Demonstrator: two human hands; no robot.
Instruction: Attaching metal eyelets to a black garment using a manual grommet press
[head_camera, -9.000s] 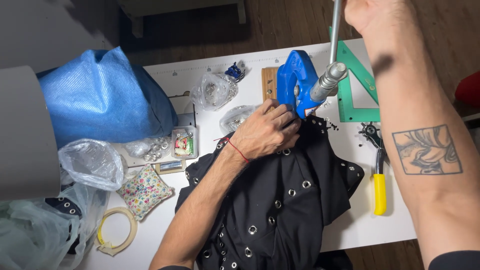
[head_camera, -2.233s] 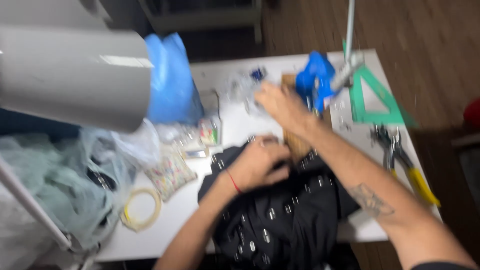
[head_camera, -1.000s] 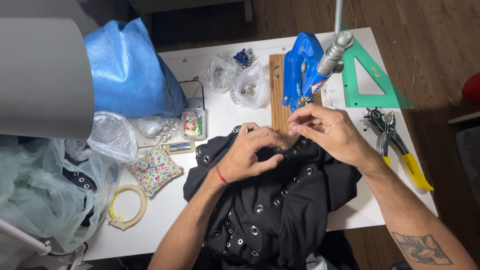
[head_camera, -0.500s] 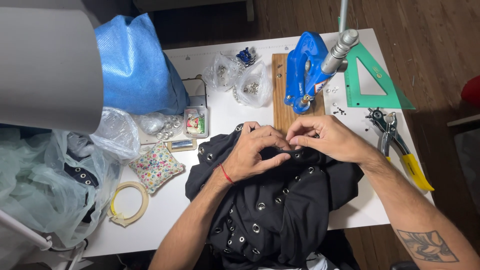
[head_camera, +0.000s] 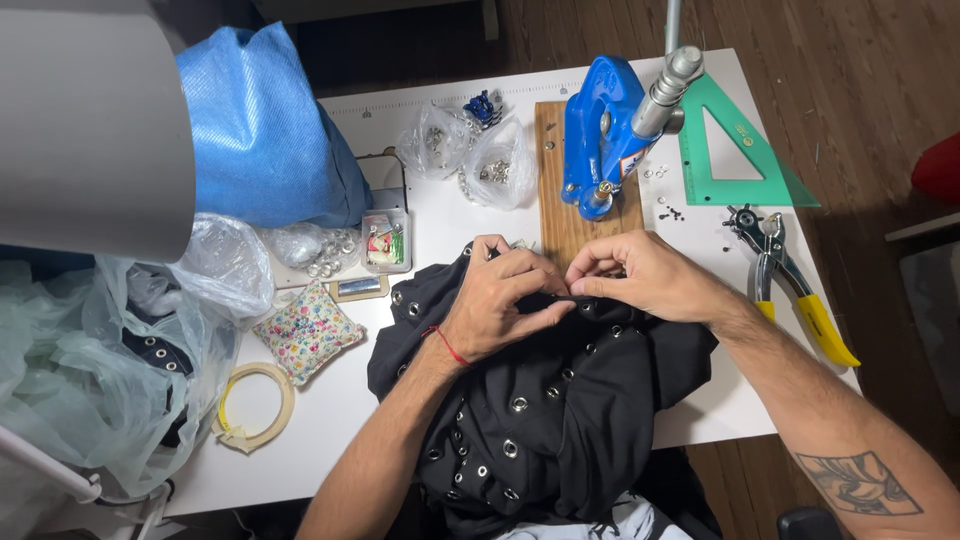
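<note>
Both the left hand (head_camera: 497, 305) and right hand (head_camera: 640, 280) pinch the black eyeleted garment (head_camera: 540, 400) on the white table (head_camera: 700, 410) before the blue press (head_camera: 600, 140); soft, limp fabric, probably best gripped by its edge.

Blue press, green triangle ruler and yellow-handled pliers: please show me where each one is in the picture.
blue press (head_camera: 598, 130), head view, on its blue body.
green triangle ruler (head_camera: 700, 170), head view, on its left edge.
yellow-handled pliers (head_camera: 826, 330), head view, on a yellow handle.
</note>
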